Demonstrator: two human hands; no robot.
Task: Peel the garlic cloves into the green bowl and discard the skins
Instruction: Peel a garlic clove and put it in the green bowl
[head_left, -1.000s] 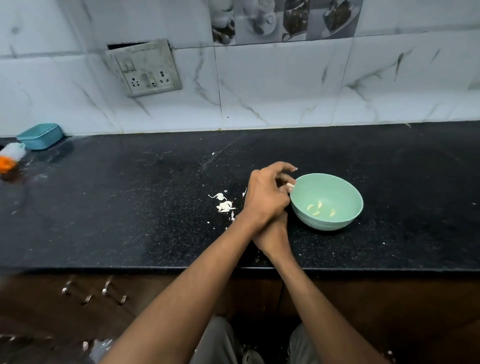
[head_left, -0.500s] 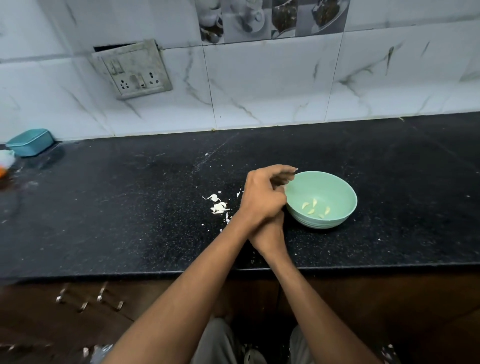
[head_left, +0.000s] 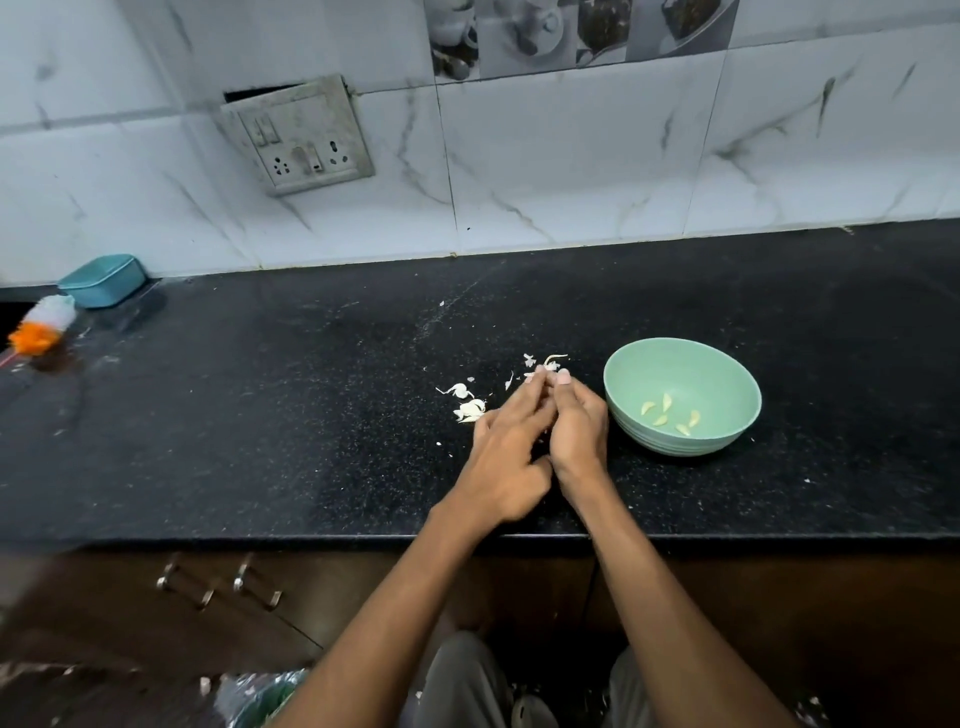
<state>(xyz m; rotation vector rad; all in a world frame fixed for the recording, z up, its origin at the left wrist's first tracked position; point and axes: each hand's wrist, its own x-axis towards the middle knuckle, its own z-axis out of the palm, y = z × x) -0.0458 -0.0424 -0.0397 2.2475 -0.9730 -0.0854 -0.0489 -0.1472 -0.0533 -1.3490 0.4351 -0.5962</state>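
Note:
The green bowl (head_left: 727, 364) stands on the black counter (head_left: 260, 415) and holds several peeled garlic cloves (head_left: 667, 413). Just left of it, my left hand (head_left: 501, 457) and my right hand (head_left: 577, 428) lie side by side with their fingertips meeting. Together they pinch a small garlic clove (head_left: 551, 367), mostly hidden by the fingers. Loose white garlic skins (head_left: 470, 408) lie on the counter to the left of my fingertips and just beyond them.
At the far left of the counter are a teal lidded box (head_left: 104, 278) and a white and orange object (head_left: 44, 325). A switch plate (head_left: 298, 137) hangs on the tiled wall. Cabinet handles (head_left: 218, 582) show below the counter's front edge.
My hands have moved left, away from the bowl's rim. They were stacked, left over right, and are now side by side above the skins. The bowl has not moved.

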